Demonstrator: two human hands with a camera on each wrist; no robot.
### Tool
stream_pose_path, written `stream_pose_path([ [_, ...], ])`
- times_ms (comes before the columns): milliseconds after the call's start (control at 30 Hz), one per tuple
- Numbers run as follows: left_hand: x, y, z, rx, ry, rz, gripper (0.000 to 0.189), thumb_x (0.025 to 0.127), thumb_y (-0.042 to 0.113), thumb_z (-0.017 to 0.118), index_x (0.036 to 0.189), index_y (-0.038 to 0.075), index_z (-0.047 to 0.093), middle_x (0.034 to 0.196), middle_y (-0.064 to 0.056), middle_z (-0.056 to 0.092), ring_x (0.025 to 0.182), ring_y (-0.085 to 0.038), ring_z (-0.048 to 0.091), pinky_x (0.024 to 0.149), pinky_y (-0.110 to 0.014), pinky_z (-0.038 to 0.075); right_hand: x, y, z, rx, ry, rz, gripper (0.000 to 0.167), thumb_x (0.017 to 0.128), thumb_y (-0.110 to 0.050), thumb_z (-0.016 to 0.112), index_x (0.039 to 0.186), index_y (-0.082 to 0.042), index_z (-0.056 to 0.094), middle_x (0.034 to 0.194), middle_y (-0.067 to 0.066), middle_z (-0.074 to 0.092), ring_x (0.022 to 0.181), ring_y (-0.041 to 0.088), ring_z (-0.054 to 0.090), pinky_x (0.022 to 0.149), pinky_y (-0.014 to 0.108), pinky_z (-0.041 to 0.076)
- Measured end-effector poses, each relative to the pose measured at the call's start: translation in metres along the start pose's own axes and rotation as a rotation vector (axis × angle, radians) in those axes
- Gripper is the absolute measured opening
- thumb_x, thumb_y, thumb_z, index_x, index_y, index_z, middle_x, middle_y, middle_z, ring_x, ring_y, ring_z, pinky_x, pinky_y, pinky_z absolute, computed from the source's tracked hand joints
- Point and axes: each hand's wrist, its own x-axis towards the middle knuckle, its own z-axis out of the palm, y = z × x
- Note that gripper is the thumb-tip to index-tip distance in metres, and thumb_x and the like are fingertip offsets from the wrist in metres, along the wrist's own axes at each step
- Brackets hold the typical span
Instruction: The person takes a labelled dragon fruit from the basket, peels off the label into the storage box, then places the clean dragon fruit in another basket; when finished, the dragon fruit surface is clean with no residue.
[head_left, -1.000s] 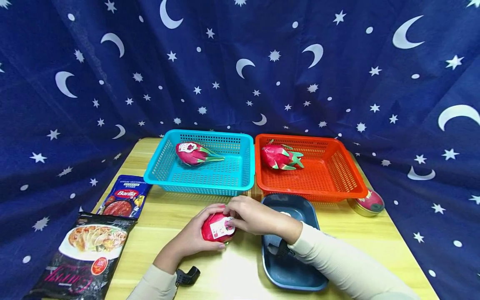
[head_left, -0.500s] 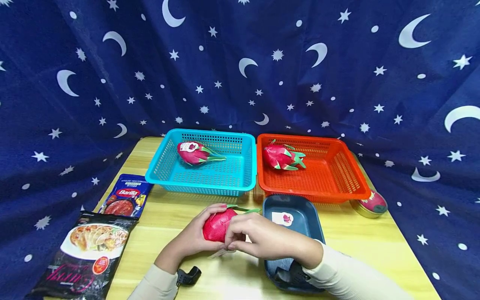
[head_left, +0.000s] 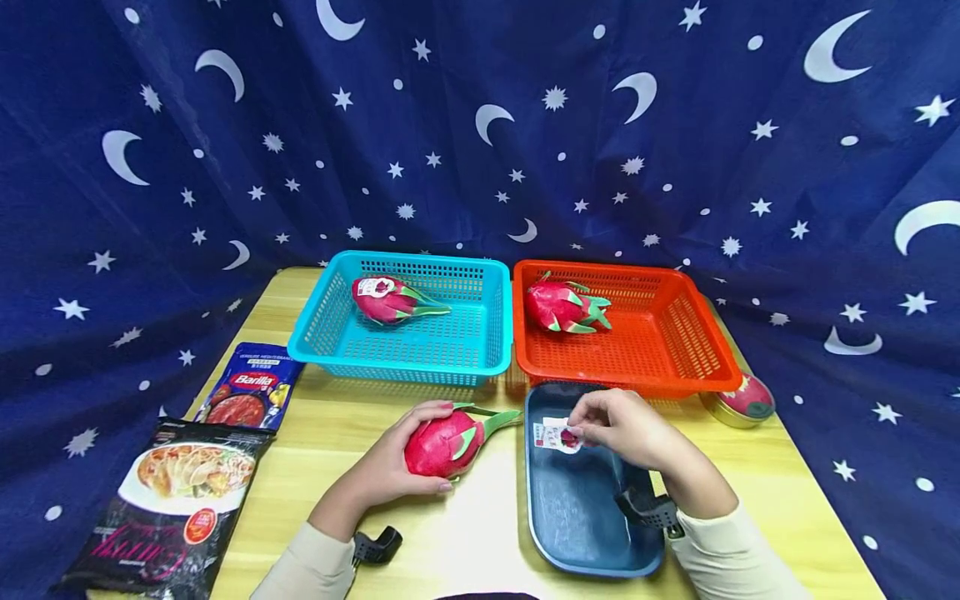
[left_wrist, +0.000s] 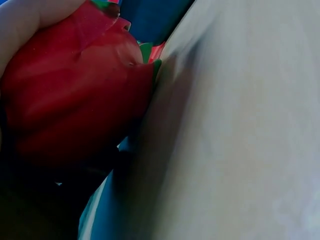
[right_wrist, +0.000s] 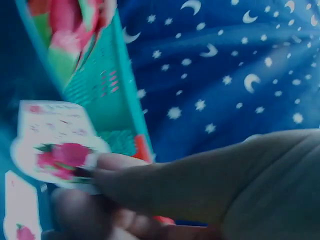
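My left hand [head_left: 386, 462] grips a red dragon fruit [head_left: 438, 446] with green leaf tips, fingers above it and thumb below. In the left wrist view, that dragon fruit [left_wrist: 80, 95] fills the upper left, beside the hand. Thumb and fingers of my right hand [head_left: 633, 429] pinch a white sticker [right_wrist: 57, 130] with a dragon fruit picture, over the far part of a dark blue tray [head_left: 573, 517]. A second white sticker [right_wrist: 21, 210] lies in the tray, largely overlapped by the held one in the head view.
A turquoise basket [head_left: 465, 350] holds a stickered dragon fruit [head_left: 390, 300]. The red basket [head_left: 637, 350] beside it has another dragon fruit [head_left: 562, 307]. A round tin [head_left: 742, 404] stands at the right; a blue pouch [head_left: 251, 387] and black food packet [head_left: 176, 508] lie left.
My right hand has peeled the sticker off the dragon fruit and carried it right, over the tray. My left hand has turned the fruit, so its leafy end points right.
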Motion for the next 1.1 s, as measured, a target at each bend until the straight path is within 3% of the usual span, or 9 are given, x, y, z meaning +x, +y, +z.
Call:
stream_pose_path([
  [133, 0.001, 0.002, -0.001, 0.004, 0.005, -0.004, 0.097, 0.07, 0.017, 0.102, 0.151, 0.028, 0.05, 0.16, 0.004, 0.042, 0.142, -0.026, 0.046, 0.106, -0.044, 0.05, -0.007, 0.014, 0.003, 0.01, -0.121, 0.054, 0.014, 0.091, 0.007, 0.075, 0.085, -0.004, 0.07, 0.074, -0.001, 0.068, 0.062, 0.014, 0.066, 0.057, 0.027, 0.056],
  [200, 0.001, 0.002, -0.001, 0.004, 0.004, -0.004, 0.097, 0.07, 0.017, 0.102, 0.151, 0.028, 0.05, 0.16, 0.004, 0.042, 0.142, -0.026, 0.046, 0.106, -0.044, 0.05, -0.008, 0.02, 0.008, 0.018, -0.142, 0.073, 0.015, 0.09, 0.008, 0.074, 0.084, -0.005, 0.069, 0.071, 0.001, 0.067, 0.059, 0.016, 0.066, 0.055, 0.027, 0.056],
  [600, 0.001, 0.001, 0.001, -0.034, -0.001, -0.026, 0.095, 0.071, 0.02, 0.102, 0.15, 0.029, 0.05, 0.16, 0.005, 0.042, 0.141, -0.027, 0.046, 0.104, -0.043, 0.051, -0.01, 0.031, 0.026, -0.182, 0.023, 0.148, 0.02, 0.084, 0.01, 0.073, 0.076, -0.008, 0.065, 0.058, -0.004, 0.061, 0.05, 0.018, 0.065, 0.049, 0.025, 0.045],
  [767, 0.001, 0.003, 0.001, -0.018, 0.021, -0.023, 0.095, 0.069, 0.012, 0.102, 0.149, 0.021, 0.052, 0.16, -0.002, 0.043, 0.141, -0.03, 0.047, 0.104, -0.042, 0.051, -0.013, 0.027, 0.024, -0.199, 0.067, 0.197, 0.015, 0.087, 0.005, 0.076, 0.081, -0.006, 0.069, 0.06, -0.002, 0.063, 0.053, 0.019, 0.066, 0.051, 0.027, 0.044],
  [900, 0.001, 0.004, 0.002, -0.006, 0.033, -0.015, 0.096, 0.067, 0.004, 0.1, 0.149, 0.012, 0.052, 0.16, -0.01, 0.044, 0.14, -0.035, 0.047, 0.104, -0.042, 0.05, -0.015, 0.026, 0.02, -0.092, 0.132, 0.234, 0.005, 0.093, -0.001, 0.077, 0.092, -0.001, 0.073, 0.071, 0.003, 0.068, 0.06, 0.023, 0.069, 0.055, 0.03, 0.052],
  [1000, 0.001, 0.004, 0.002, -0.007, 0.032, -0.006, 0.096, 0.067, 0.005, 0.1, 0.149, 0.013, 0.052, 0.159, -0.009, 0.044, 0.14, -0.035, 0.047, 0.105, -0.042, 0.05, -0.018, 0.028, 0.015, 0.104, 0.208, 0.248, 0.01, 0.097, -0.003, 0.074, 0.102, 0.006, 0.071, 0.083, 0.013, 0.072, 0.07, 0.031, 0.072, 0.065, 0.036, 0.06],
  [1100, 0.0, 0.003, 0.002, -0.016, 0.022, -0.005, 0.095, 0.069, 0.01, 0.101, 0.15, 0.019, 0.052, 0.16, -0.005, 0.044, 0.14, -0.032, 0.047, 0.104, -0.041, 0.05, -0.023, 0.035, 0.011, 0.308, 0.333, 0.24, 0.018, 0.101, -0.003, 0.07, 0.108, 0.013, 0.067, 0.09, 0.021, 0.072, 0.076, 0.034, 0.074, 0.071, 0.039, 0.063],
])
